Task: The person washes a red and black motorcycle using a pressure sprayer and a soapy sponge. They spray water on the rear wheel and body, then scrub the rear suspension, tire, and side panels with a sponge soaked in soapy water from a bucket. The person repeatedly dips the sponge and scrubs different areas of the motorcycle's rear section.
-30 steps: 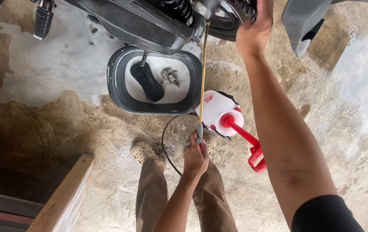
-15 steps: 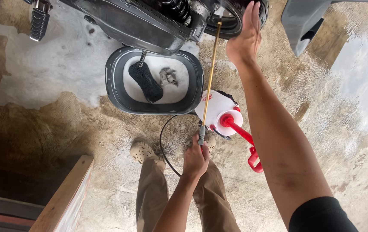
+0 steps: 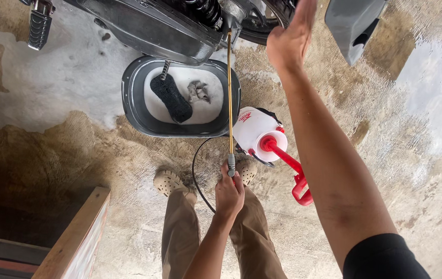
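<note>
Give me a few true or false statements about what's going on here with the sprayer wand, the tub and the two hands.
1. The left hand grips the sprayer wand. True.
2. The right hand holds a sponge. False: it is raised, open and holds nothing.
3. A black brush lies in the dark tub. True.
4. The white pump sprayer has a blue handle. False: the handle is red.
5. The wand's tip points at the person's shoes. False: it points up at the machine's underside.

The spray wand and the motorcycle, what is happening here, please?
A person stands over a dark tub of foamy water that holds a brush. The left hand grips a brass spray wand, its tip up at the motorcycle. The right hand reaches open toward the wheel. A white pump sprayer sits on the wet concrete.
</note>
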